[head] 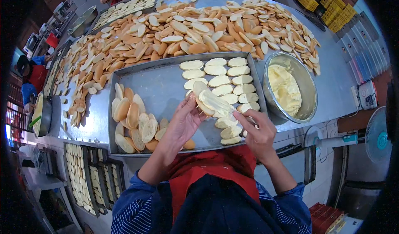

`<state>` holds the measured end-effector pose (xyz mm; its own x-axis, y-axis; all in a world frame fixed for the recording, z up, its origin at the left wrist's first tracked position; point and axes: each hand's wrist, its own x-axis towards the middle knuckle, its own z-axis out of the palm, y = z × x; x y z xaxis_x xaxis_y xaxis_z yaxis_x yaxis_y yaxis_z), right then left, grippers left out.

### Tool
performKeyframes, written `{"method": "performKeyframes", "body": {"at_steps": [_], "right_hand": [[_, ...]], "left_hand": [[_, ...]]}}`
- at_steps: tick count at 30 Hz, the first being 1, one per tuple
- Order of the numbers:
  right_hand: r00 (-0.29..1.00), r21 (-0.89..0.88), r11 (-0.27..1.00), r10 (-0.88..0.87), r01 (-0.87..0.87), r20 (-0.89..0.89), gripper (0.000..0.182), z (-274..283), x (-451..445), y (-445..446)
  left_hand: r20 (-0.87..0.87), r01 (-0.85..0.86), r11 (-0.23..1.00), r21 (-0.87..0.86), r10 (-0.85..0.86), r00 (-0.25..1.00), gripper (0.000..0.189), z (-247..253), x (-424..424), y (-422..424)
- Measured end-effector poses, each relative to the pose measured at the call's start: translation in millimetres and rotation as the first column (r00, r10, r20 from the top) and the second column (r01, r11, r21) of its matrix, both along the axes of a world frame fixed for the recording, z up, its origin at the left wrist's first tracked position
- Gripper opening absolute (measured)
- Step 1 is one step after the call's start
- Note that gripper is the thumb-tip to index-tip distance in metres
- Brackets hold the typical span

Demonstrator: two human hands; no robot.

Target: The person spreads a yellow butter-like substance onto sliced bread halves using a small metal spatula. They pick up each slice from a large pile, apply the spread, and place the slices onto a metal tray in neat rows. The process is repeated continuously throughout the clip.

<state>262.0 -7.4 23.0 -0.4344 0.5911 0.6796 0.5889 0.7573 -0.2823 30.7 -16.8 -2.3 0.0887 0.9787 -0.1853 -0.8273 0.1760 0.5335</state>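
My left hand grips oval bread slices, seemingly more than one, above a metal tray. In my right hand is a spreading tool, its blade flat against the upper slice and smeared with pale cream. The fingers hide its handle. Rows of cream-coated slices lie in the tray's right part. At its left end plain slices are heaped, some crust up. To the right of the tray stands a metal bowl with pale yellow cream inside.
A wide pile of bread slices covers the metal table beyond the tray. Another filled tray lies at the back left. Two co-workers in red stand at the left and the far side. A fan is at right.
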Motion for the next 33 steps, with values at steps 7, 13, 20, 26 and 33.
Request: {"method": "performKeyframes", "body": {"at_steps": [7, 13, 20, 26, 33], "right_hand": [[0.999, 0.028, 1.0, -0.004, 0.002, 0.051, 0.055, 27, 20, -2], [0.997, -0.034, 0.998, 0.062, -0.061, 0.044, 0.056, 20, 4, 0], [0.999, 0.121, 0.992, 0.029, -0.027, -0.016, 0.056, 7, 8, 4], [0.995, 0.144, 0.988, -0.073, 0.062, 0.074, 0.055, -3, -11, 24], [0.997, -0.089, 0.994, -0.074, 0.07, -0.039, 0.058, 15, -14, 17]], "left_hand": [[-0.121, -0.069, 0.994, 0.08, 0.078, 0.99, 0.046, -8, -20, 5], [-0.083, -0.051, 0.998, 0.048, 0.055, 0.995, 0.043, 0, -11, 8], [0.019, 0.024, 0.999, 0.047, -0.025, 0.999, 0.046, -10, -14, 5], [0.095, 0.121, 0.992, 0.026, -0.123, 0.988, 0.049, -14, -4, -3], [-0.165, 0.009, 0.99, 0.137, 0.014, 0.986, 0.056, -9, -15, 0]]}}
